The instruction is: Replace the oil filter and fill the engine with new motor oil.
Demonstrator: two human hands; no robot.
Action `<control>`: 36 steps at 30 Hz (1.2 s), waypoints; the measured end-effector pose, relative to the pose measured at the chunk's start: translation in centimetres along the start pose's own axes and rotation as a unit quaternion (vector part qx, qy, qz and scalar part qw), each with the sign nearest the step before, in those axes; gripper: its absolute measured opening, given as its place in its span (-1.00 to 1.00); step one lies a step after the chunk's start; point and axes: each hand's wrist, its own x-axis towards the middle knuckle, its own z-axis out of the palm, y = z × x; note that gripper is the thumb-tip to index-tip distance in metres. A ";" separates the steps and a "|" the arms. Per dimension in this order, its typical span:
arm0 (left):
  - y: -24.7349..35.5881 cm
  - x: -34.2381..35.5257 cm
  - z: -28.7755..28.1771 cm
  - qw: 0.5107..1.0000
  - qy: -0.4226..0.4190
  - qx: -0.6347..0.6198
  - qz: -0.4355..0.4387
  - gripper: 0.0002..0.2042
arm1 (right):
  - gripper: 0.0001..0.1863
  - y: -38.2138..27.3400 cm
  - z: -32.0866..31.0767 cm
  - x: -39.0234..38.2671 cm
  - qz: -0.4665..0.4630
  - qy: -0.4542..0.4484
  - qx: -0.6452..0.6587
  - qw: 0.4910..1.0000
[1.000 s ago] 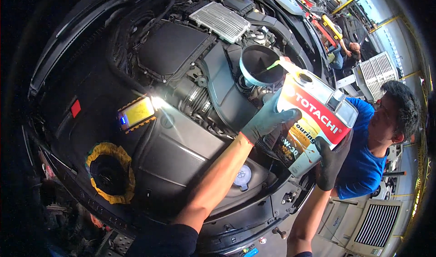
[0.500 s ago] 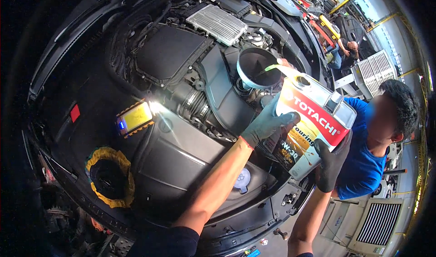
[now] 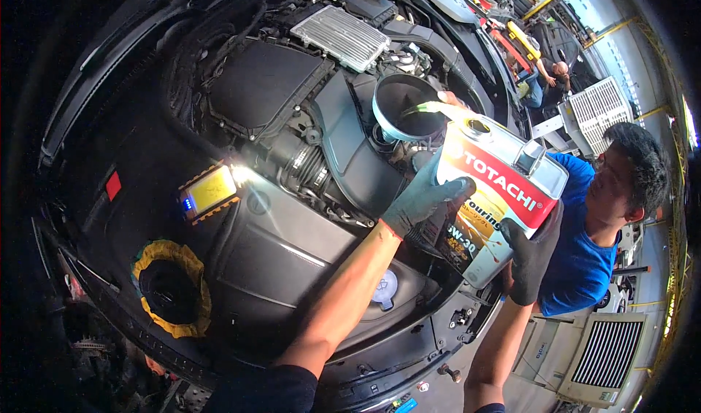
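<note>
A metal oil can (image 3: 504, 186), white and red with a picture panel, is tilted between my gloved hands. My left hand (image 3: 434, 203) grips its left side, thumb across the front. Lower right, my right hand (image 3: 531, 256) is wrapped round the base corner. Beyond the can's mouth, a funnel (image 3: 398, 95) with a dark inside and pale blue rim stands in the engine bay. A pale yellow-green streak, which looks like oil, reaches from the can's top into the funnel. Another person's fingers (image 3: 450, 99) show by the funnel's right rim.
A lit work lamp (image 3: 209, 192) lies on the dark trim at left. Near it is a yellow cloth ring (image 3: 198, 274) round a dark opening. A blue washer cap (image 3: 385, 289) lies below my left forearm. A person in blue (image 3: 577, 267) leans close at right.
The view has shifted slightly, so everything sits a little further left. Both hands keep their hold on the oil can, and the streak still reaches the funnel.
</note>
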 end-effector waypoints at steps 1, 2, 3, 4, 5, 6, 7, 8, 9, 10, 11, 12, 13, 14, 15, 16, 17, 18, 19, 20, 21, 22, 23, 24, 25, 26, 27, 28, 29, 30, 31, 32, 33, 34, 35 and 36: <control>0.0 0.0 -0.1 1.000 0.000 -0.001 0.000 -0.37 | -0.03 0.2 -0.2 0.1 0.000 -0.005 -0.009 1.000; 0.1 0.0 -0.1 1.000 -0.003 -0.014 -0.013 -0.37 | -0.03 0.2 -0.3 0.1 0.000 -0.010 -0.018 1.000; 0.1 0.0 -0.2 0.999 -0.007 -0.026 -0.024 -0.37 | -0.03 0.2 -0.3 0.1 0.000 -0.009 -0.018 1.000; -0.1 0.0 -0.3 0.999 -0.007 -0.026 -0.024 -0.37 | -0.04 0.1 -0.3 0.1 -0.005 -0.010 -0.022 1.000; -0.2 0.0 -0.2 1.000 0.001 -0.021 -0.022 -0.37 | -0.04 0.1 -0.3 0.1 -0.009 -0.011 -0.025 1.000; -0.3 0.1 -0.2 1.000 0.009 -0.016 -0.020 -0.36 | -0.04 0.0 -0.2 0.1 -0.009 -0.011 -0.025 1.000; -0.3 0.0 -0.2 1.000 0.009 -0.016 -0.021 -0.36 | -0.04 -0.2 -0.1 0.0 -0.002 -0.011 -0.020 1.000; -0.3 0.0 -0.1 1.000 0.007 -0.010 -0.006 -0.36 | -0.04 -0.3 0.0 0.0 0.006 -0.010 -0.014 1.000; -0.4 0.0 -0.1 1.000 0.005 -0.005 0.009 -0.36 | -0.04 -0.3 -0.1 0.0 0.006 -0.010 -0.015 1.000; -0.5 -0.1 -0.1 1.000 0.004 -0.006 0.008 -0.36 | -0.04 -0.3 -0.1 0.1 0.002 -0.014 -0.018 1.000; -0.5 -0.1 -0.3 1.000 -0.001 -0.023 -0.002 -0.36 | -0.04 -0.3 -0.2 0.2 -0.001 -0.018 -0.021 1.000; -0.6 -0.1 -0.4 0.999 -0.008 -0.040 -0.012 -0.36 | -0.04 -0.3 -0.2 0.2 -0.001 -0.017 -0.022 1.000; -0.7 -0.1 -0.5 0.999 -0.009 -0.041 -0.013 -0.36 | -0.04 -0.2 -0.1 0.2 0.001 -0.014 -0.025 1.000; -0.7 -0.1 -0.6 1.000 -0.007 -0.026 -0.009 -0.35 | -0.04 -0.2 -0.1 0.2 0.002 -0.012 -0.027 1.000; -0.8 -0.2 -0.7 1.000 -0.005 -0.010 -0.004 -0.35 | -0.05 -0.2 -0.2 0.3 0.005 -0.022 -0.026 0.999; -0.8 -0.1 -0.9 1.000 -0.006 -0.010 -0.004 -0.35 | -0.05 -0.3 -0.2 0.2 0.004 -0.021 -0.026 0.999; -0.8 -0.1 -1.0 1.000 -0.010 -0.008 -0.016 -0.33 | -0.05 -0.3 -0.1 0.2 0.010 -0.014 -0.022 1.000; -0.9 -0.1 -1.0 0.999 -0.014 -0.006 -0.028 -0.32 | -0.05 -0.3 0.0 0.1 0.016 -0.007 -0.018 1.000; -1.0 -0.1 -1.0 0.999 -0.015 -0.007 -0.028 -0.32 | -0.05 -0.4 0.0 0.1 0.016 -0.007 -0.019 1.000; -1.2 -0.1 -0.9 1.000 -0.010 -0.016 -0.011 -0.31 | -0.05 -0.6 0.0 0.2 0.015 -0.011 -0.023 1.000; -1.2 -0.1 -0.8 1.000 -0.005 -0.025 0.005 -0.29 | -0.05 -0.7 -0.1 0.2 0.014 -0.016 -0.026 0.999; -1.3 -0.1 -0.7 1.000 -0.005 -0.026 0.005 -0.29 | -0.05 -0.6 -0.1 0.2 0.014 -0.016 -0.026 0.999; -1.3 0.0 -0.6 1.000 0.004 -0.014 0.010 -0.29 | -0.04 -0.5 -0.2 0.2 0.009 -0.017 -0.025 0.999; -1.3 0.0 -0.7 1.000 0.015 -0.001 0.017 -0.28 | -0.04 -0.4 -0.2 0.2 0.003 -0.020 -0.023 1.000; -1.2 -0.1 -0.8 1.000 0.016 0.000 0.018 -0.28 | -0.04 -0.4 -0.1 0.2 0.003 -0.021 -0.021 1.000; -1.1 -0.1 -0.9 1.000 0.005 -0.001 0.010 -0.28 | -0.03 -0.4 0.0 0.2 0.002 -0.015 -0.015 1.000; -1.1 -0.2 -1.1 1.000 -0.005 -0.003 0.002 -0.28 | -0.03 -0.4 0.1 0.1 0.000 -0.010 -0.009 1.000; -1.2 -0.1 -1.1 1.000 -0.002 -0.001 0.004 -0.28 | -0.03 -0.5 0.2 0.1 0.000 -0.012 -0.007 1.000; -1.3 0.1 -1.0 1.000 0.003 0.006 0.015 -0.28 | -0.03 -0.6 0.1 0.2 0.001 -0.019 -0.012 1.000; -1.3 0.2 -0.8 1.000 0.006 0.012 0.025 -0.28 | -0.03 -0.8 0.0 0.2 0.002 -0.023 -0.019 1.000; -1.1 0.1 -0.7 1.000 0.003 0.006 0.015 -0.29 | -0.04 -0.8 0.0 0.1 0.003 -0.016 -0.029 0.999; -0.9 0.1 -0.7 1.000 0.004 0.006 0.015 -0.29 | -0.04 -0.8 0.0 0.1 0.004 -0.017 -0.029 0.999; -0.9 0.1 -0.7 1.000 0.003 0.014 0.013 -0.29 | -0.05 -0.6 0.0 0.1 0.003 -0.016 -0.021 1.000; -0.9 0.1 -0.8 1.000 0.001 0.022 0.011 -0.29 | -0.05 -0.5 0.0 0.1 0.003 -0.016 -0.014 1.000; -0.9 0.1 -0.8 1.000 0.003 0.021 0.010 -0.29 | -0.05 -0.5 0.0 0.1 0.004 -0.016 -0.014 1.000; -0.8 0.1 -0.7 1.000 0.000 0.009 0.007 -0.28 | -0.05 -0.5 0.1 0.1 0.012 -0.014 -0.010 1.000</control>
